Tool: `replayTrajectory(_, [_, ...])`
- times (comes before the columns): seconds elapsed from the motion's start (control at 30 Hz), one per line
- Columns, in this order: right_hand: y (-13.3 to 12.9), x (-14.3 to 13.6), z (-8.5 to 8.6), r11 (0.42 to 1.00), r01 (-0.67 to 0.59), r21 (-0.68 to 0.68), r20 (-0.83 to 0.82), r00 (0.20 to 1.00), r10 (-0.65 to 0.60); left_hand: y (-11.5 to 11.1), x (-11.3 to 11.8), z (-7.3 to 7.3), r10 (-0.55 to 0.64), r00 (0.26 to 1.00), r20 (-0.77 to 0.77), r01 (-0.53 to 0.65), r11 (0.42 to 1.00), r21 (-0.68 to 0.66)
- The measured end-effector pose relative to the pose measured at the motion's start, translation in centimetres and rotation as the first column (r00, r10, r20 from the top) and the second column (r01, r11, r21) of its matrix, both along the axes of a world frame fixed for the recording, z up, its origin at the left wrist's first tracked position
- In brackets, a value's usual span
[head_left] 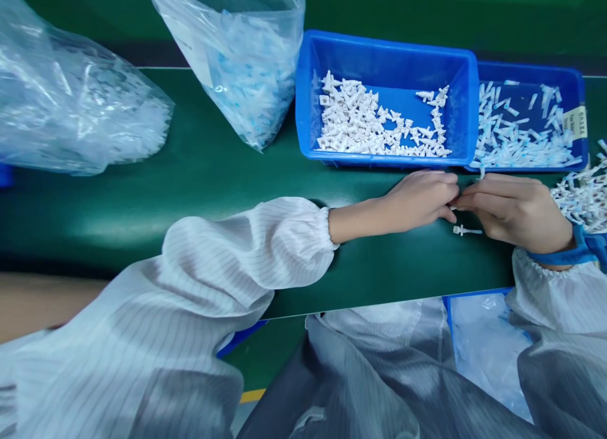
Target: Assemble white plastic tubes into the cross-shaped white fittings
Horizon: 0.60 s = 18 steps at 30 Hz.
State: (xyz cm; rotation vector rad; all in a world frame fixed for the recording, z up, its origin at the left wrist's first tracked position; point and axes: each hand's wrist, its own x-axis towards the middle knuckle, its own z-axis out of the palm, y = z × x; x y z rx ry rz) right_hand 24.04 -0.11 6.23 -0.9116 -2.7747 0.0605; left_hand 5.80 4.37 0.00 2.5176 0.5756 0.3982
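My left hand (pixel 422 202) and my right hand (pixel 519 208) meet over the green table, fingertips almost touching. Both are closed in a pinch. A tiny white plastic piece (pixel 454 207) shows at the right fingertips; the fingers hide most of it. What the left fingers pinch is hidden. Just below the hands lies a small white plastic fitting with a thin tube (pixel 467 230). Behind the left hand stands a blue bin (pixel 379 159) with many white plastic fittings (pixel 353 119). Beyond the right hand, a second blue bin (pixel 585 145) holds short clear-and-blue tubes (pixel 521 145).
A pile of white fittings with tubes (pixel 585 195) lies at the right edge. Two clear plastic bags stand at the back left, one with pale blue pieces (pixel 256 72), one with whitish pieces (pixel 95 104). Below the table edge is a blue container with clear plastic (pixel 488 344).
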Motion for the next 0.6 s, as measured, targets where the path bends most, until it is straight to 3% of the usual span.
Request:
replayTrajectory(0.33, [0.16, -0.13, 0.32, 0.998, 0.016, -0.060, -0.025, 1.000, -0.017, 0.09, 0.00, 0.26, 0.004, 1.000, -0.005, -0.005, 0.999, -0.041])
replayTrajectory(0.53, [-0.01, -0.29, 0.32, 1.000, 0.001, 0.008, 0.088, 0.996, -0.001, 0.13, 0.07, 0.28, 0.011, 1.000, 0.016, -0.009, 0.997, -0.077])
replayTrajectory(0.6, [-0.14, -0.36, 0.48, 0.998, 0.056, -0.038, 0.100, 0.994, -0.052, 0.14, 0.16, 0.25, 0.017, 1.000, 0.025, -0.015, 0.996, -0.089])
